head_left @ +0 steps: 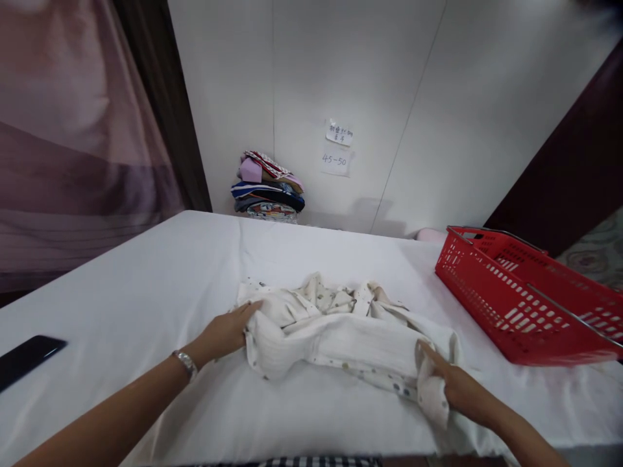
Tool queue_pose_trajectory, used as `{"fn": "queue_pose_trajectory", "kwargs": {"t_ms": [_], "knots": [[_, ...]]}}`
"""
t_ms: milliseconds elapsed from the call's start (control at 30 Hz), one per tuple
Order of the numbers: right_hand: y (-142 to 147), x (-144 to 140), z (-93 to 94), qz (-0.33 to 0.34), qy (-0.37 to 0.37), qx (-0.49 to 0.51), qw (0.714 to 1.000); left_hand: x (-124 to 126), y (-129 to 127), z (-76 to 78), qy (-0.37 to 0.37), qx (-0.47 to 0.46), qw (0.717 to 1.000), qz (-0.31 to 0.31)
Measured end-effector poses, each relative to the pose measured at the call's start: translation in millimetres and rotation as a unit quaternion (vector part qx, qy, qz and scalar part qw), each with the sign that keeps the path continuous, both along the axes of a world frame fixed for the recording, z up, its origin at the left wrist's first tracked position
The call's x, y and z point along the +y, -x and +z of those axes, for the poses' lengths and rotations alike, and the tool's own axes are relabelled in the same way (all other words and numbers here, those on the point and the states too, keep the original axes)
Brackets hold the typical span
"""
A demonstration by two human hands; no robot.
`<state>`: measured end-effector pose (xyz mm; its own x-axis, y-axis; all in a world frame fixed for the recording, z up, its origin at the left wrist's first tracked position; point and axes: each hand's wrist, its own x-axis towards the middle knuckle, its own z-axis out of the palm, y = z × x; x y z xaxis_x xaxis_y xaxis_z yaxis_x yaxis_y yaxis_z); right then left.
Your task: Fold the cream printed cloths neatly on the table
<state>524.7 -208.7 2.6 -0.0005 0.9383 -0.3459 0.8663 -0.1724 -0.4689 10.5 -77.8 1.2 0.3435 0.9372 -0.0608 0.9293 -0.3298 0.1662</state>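
Note:
A white garment with small dark dots (341,337) lies crumpled on the white-covered table (195,272) in front of me. My left hand (233,329) grips its left edge, the fingers closed in the cloth. At the opposite end, my right hand (445,376) pinches the fabric, and a loose corner hangs below it. Between the two hands the near edge is stretched into a broad fold. The dotted side shows behind that fold and along the lower edge.
To the right stands a red plastic basket (511,301) with metal handles. A dark phone-like slab (29,360) rests at the left. Folded cloths (267,188) are stacked against the white wall, near paper notes (337,161). A pink curtain (73,143) hangs at left.

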Motion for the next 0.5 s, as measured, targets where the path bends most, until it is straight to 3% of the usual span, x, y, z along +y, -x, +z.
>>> {"fn": "queue_pose_trajectory", "kwargs": {"t_ms": [167,333,433,500], "knots": [[25,16,-3.6,0.046,0.007,-0.149,0.988,10,-17,8.7,0.022,0.004,1.000,-0.015],[32,22,6.4,0.137,-0.004,-0.100,0.985,2,-9,28.5,0.067,-0.019,0.997,-0.030],[24,55,27.5,0.169,0.011,-0.085,0.982,19,-1,48.1,0.099,0.005,0.993,-0.056],[16,97,57.6,0.124,-0.020,-0.145,0.981,50,0,72.8,0.076,0.044,0.995,-0.045]]}}
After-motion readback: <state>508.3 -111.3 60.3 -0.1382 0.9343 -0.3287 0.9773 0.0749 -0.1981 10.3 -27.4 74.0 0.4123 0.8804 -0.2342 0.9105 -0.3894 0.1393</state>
